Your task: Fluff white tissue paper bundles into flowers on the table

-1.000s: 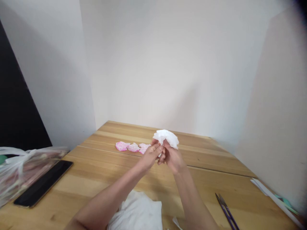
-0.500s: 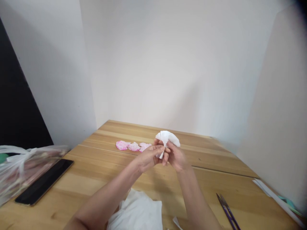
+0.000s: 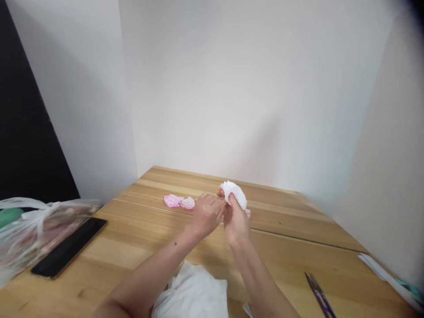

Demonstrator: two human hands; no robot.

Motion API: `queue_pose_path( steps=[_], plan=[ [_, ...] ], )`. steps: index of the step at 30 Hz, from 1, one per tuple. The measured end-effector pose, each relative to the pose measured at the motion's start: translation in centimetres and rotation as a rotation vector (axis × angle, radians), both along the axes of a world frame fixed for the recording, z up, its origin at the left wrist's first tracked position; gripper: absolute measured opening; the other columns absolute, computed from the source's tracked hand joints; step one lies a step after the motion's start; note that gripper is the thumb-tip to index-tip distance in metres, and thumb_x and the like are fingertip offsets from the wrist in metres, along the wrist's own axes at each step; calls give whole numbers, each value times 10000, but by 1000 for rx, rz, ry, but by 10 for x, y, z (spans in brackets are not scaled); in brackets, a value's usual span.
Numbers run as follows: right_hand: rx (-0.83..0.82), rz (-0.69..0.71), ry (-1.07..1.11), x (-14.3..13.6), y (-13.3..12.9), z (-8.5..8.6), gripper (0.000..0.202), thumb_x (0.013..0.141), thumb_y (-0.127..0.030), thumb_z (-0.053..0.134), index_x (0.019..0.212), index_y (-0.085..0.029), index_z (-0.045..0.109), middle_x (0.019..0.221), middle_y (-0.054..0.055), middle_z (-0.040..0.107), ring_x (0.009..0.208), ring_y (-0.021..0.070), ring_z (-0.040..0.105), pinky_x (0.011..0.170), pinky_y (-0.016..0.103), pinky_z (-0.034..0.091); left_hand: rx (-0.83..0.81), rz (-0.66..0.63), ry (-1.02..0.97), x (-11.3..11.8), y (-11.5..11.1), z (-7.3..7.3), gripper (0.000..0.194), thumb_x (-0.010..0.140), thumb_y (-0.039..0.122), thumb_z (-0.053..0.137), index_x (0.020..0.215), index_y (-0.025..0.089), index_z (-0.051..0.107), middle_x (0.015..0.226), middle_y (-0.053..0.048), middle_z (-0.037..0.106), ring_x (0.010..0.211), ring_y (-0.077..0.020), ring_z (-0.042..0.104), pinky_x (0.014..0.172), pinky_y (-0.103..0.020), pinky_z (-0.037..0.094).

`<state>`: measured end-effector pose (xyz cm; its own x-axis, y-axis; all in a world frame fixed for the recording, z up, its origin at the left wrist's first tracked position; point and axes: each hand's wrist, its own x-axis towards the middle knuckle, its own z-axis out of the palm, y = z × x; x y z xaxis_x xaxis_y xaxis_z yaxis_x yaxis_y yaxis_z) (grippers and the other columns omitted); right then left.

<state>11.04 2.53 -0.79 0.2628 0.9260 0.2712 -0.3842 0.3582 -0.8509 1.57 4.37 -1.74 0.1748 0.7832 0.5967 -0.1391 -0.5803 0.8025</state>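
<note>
Above the table I hold a gathered, fanned-out piece of white tissue paper (image 3: 237, 194). My right hand (image 3: 237, 223) is closed around its lower part, thumb pressed against the near side. My left hand (image 3: 207, 214) is curled with its back up, fingers pinched at the gathered base; its fingertips and what lies between them are mostly hidden. Behind the hands, pink-and-white crinkled paper pieces (image 3: 172, 201) lie in a row, partly covered by my left hand. Below my forearms a crumpled white tissue sheet (image 3: 195, 291) rests at the table's near edge.
Purple-handled scissors-like snips (image 3: 319, 295) lie at the right front. White strips (image 3: 377, 269) run along the right edge. At the left are a black phone (image 3: 69, 248) and a tied clear plastic bag (image 3: 36, 234). Walls border the wooden table (image 3: 298, 260).
My left hand has rolled over, so its back now faces up and hides more of the pink pieces. The white paper has turned in my right hand and looks more bunched.
</note>
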Motion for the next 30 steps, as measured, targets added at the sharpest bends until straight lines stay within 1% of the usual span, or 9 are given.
queue_pose_path(
  steps=[5, 7, 9, 11, 14, 17, 21, 23, 30],
  plan=[
    [-10, 116, -153, 8, -3, 4, 294, 769, -475, 616, 775, -188, 680, 801, 46, 704, 938, 213, 630, 806, 317, 502, -225, -109, -85, 4, 2, 1, 284, 769, 254, 597, 508, 175, 517, 524, -1, 459, 574, -135, 397, 587, -229, 260],
    [-6, 250, -252, 19, -7, 12, 326, 759, -469, 643, 633, -169, 649, 652, 47, 674, 819, 210, 643, 728, 306, 507, -379, -316, -202, 5, -2, 7, 287, 800, 332, 561, 570, 168, 514, 473, 21, 452, 493, -117, 393, 560, -236, 279],
    [-12, 358, -333, 32, -11, 18, 347, 766, -480, 643, 645, -155, 654, 601, 47, 656, 735, 204, 641, 633, 291, 498, -498, -573, -347, 5, -8, 13, 253, 810, 351, 550, 645, 161, 524, 450, 42, 434, 427, -100, 379, 550, -247, 319],
    [-22, 362, -394, 44, -12, 19, 343, 772, -496, 636, 779, -157, 689, 680, 52, 687, 730, 200, 641, 593, 279, 490, -582, -783, -467, 4, -14, 18, 210, 812, 325, 556, 689, 159, 518, 439, 63, 396, 380, -81, 344, 534, -250, 341],
    [-15, 290, -515, 56, -10, 16, 354, 776, -510, 633, 887, -182, 710, 838, 53, 719, 824, 201, 645, 717, 304, 508, -709, -978, -570, 3, -18, 20, 205, 841, 258, 516, 664, 169, 464, 401, 85, 295, 331, -65, 266, 484, -227, 308],
    [-8, 353, -592, 55, -10, 14, 360, 775, -514, 635, 907, -190, 720, 903, 59, 722, 924, 221, 635, 872, 361, 475, -786, -1052, -606, 3, -18, 16, 288, 857, 199, 456, 580, 175, 384, 359, 91, 190, 297, -60, 162, 435, -219, 253],
    [23, 446, -450, 44, -11, 14, 475, 683, -541, 709, 1014, -201, 696, 996, 80, 708, 958, 237, 629, 921, 397, 453, -802, -1078, -579, 7, -19, 6, 440, 835, 210, 454, 453, 195, 235, 328, 83, 98, 276, -60, 88, 381, -238, 209],
    [40, 385, -367, 41, -10, 14, 506, 626, -538, 752, 1005, -208, 694, 963, 77, 715, 921, 241, 635, 884, 397, 472, -801, -1095, -565, 8, -20, 2, 471, 827, 204, 452, 433, 203, 194, 323, 78, 97, 275, -60, 96, 374, -240, 216],
    [23, 107, -295, 49, -4, 15, 357, 612, -396, 798, 885, -184, 707, 788, 22, 706, 735, 178, 618, 700, 294, 480, -810, -1172, -642, 12, -16, -5, 246, 827, 166, 436, 590, 192, 373, 325, 103, 146, 298, -70, 55, 367, -213, 203]
  ],
)
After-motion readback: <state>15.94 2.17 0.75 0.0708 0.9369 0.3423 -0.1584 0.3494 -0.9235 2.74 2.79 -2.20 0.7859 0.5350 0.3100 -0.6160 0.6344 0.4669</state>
